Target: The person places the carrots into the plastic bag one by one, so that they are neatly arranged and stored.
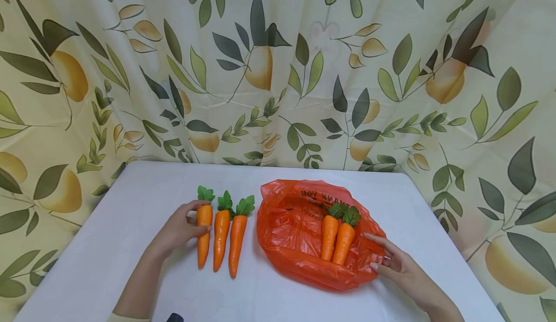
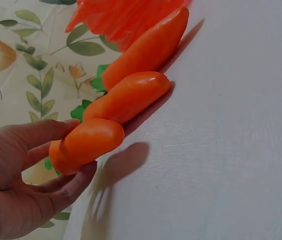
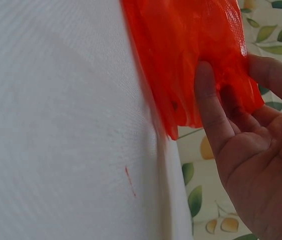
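My left hand grips the leftmost carrot near its leafy top, thumb on one side and fingers on the other. In the left wrist view this carrot looks lifted, with its shadow apart from it on the cloth. Beside it lie a middle carrot and a right carrot, green leaves pointing away. A red plastic bag lies spread with its mouth open, and two carrots rest in it side by side. At the bag's right edge, my right hand holds the plastic between thumb and fingers.
A white cloth covers the table. Behind and around it hangs a curtain with a leaf and fruit print. A small dark object shows at the bottom edge near my left forearm.
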`<action>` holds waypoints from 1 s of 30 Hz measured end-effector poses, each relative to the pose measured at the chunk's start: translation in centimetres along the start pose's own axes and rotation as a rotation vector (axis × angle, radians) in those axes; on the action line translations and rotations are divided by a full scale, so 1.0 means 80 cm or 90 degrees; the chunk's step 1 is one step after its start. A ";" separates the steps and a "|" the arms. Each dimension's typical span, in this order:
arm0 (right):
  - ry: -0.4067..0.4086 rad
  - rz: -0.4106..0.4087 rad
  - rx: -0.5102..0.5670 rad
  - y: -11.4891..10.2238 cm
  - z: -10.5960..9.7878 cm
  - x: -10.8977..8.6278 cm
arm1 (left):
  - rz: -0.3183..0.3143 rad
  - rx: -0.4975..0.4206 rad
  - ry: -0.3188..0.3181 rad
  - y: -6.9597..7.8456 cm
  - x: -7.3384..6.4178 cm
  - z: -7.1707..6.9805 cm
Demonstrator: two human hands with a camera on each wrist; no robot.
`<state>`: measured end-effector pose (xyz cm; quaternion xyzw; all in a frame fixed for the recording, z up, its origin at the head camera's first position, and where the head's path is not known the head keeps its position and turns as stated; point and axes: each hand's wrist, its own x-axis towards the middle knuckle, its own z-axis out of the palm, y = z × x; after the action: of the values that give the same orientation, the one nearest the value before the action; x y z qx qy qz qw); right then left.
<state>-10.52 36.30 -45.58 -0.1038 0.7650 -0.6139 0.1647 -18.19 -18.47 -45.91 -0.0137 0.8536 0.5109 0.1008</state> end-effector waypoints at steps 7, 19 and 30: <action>-0.013 -0.032 -0.002 0.000 0.000 -0.001 | 0.013 0.004 -0.004 0.011 0.000 -0.006; -0.010 -0.032 -0.005 0.001 0.001 -0.002 | 0.021 0.018 -0.009 0.030 -0.001 -0.014; -0.004 -0.037 -0.007 0.003 0.000 -0.002 | 0.051 0.024 -0.011 0.051 -0.010 -0.016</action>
<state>-10.39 36.40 -45.79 -0.1283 0.7644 -0.6142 0.1486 -18.16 -17.72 -41.62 0.0267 0.8621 0.4982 0.0883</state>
